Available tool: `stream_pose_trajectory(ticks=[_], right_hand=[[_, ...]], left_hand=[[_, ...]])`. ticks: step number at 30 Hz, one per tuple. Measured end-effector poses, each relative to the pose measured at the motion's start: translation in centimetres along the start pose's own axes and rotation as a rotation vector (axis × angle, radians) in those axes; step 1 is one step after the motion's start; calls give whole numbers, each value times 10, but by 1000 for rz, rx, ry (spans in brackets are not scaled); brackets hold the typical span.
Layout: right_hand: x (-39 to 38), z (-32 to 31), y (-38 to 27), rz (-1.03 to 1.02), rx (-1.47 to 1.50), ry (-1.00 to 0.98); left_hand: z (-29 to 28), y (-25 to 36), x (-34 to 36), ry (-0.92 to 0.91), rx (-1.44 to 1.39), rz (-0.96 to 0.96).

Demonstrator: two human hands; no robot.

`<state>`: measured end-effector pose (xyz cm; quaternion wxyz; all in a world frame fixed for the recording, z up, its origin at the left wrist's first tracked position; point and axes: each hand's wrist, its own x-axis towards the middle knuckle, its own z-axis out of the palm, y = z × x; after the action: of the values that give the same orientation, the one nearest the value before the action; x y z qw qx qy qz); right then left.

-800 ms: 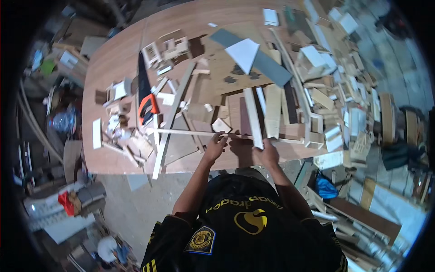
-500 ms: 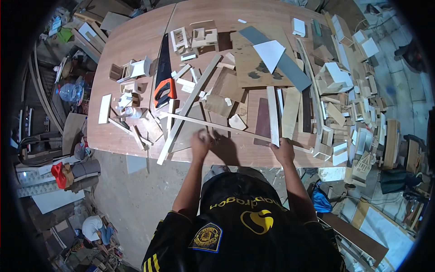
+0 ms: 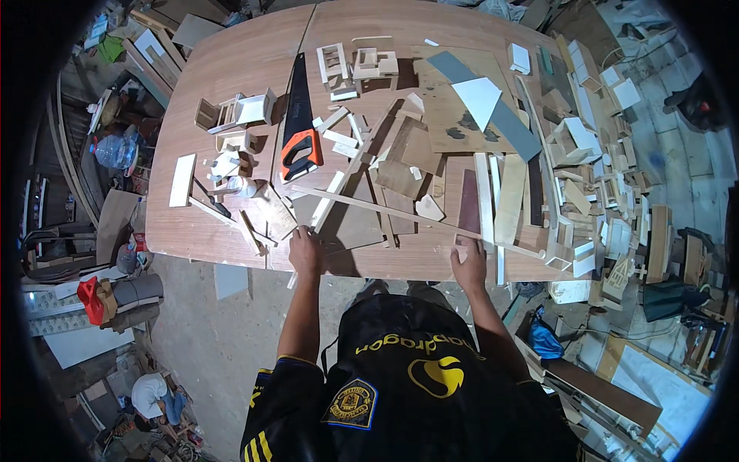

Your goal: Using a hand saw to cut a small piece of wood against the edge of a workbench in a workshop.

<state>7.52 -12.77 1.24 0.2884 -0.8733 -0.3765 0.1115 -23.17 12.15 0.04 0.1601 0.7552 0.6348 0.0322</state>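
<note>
My left hand (image 3: 306, 252) is closed around the near end of a long wooden batten (image 3: 360, 154), which slants away to the right across the workpiece clutter. A short end of it sticks out below the hand, past the table's front edge. My right hand (image 3: 469, 263) rests near the front edge, thumb and forefinger apart, with nothing seen in it. Just beyond its fingertips passes a thin wooden strip (image 3: 385, 209), lying crosswise on the table. A pale batten (image 3: 483, 192) lies just right of that hand, pointing away from me.
An orange-handled handsaw (image 3: 300, 150) lies left of centre on the wooden table (image 3: 231, 73). Small wooden furniture models (image 3: 375, 63) stand at the back and left. Grey and white pieces (image 3: 479, 102) lie on a stained board. Many small wooden parts crowd the right side. A person (image 3: 154, 393) crouches at lower left.
My left hand has moved left and taken hold of the long batten's near end. My right hand has let go of the pale batten and drawn slightly left and nearer. The view has shifted a little.
</note>
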Motion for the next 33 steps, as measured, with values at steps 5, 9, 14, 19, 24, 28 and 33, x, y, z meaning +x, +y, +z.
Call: stream_pose_trajectory(ticks=[5,9,14,19,24,28,33], right_hand=[[-15,25,-43,60,138,-132],[-21,42,-72,21,237,-231],[-31,55,-101,-21,320,-338],[-43,59,-120,-58,344,-459],[-60,57,-127,-88,344,-527],[-75,53,-122,-123,339,-566],[-101,52,-102,-130,409,-545]], left_hand=[[1,-13,-6,87,-74,53],[-16,-25,-4,-13,-187,151],[-60,-41,6,-475,-521,19],[-105,-67,2,-682,-659,-103],[-135,-112,-40,-633,-505,-60],[-135,-156,-78,-461,-255,99],[-177,-166,-135,-501,-363,-118]])
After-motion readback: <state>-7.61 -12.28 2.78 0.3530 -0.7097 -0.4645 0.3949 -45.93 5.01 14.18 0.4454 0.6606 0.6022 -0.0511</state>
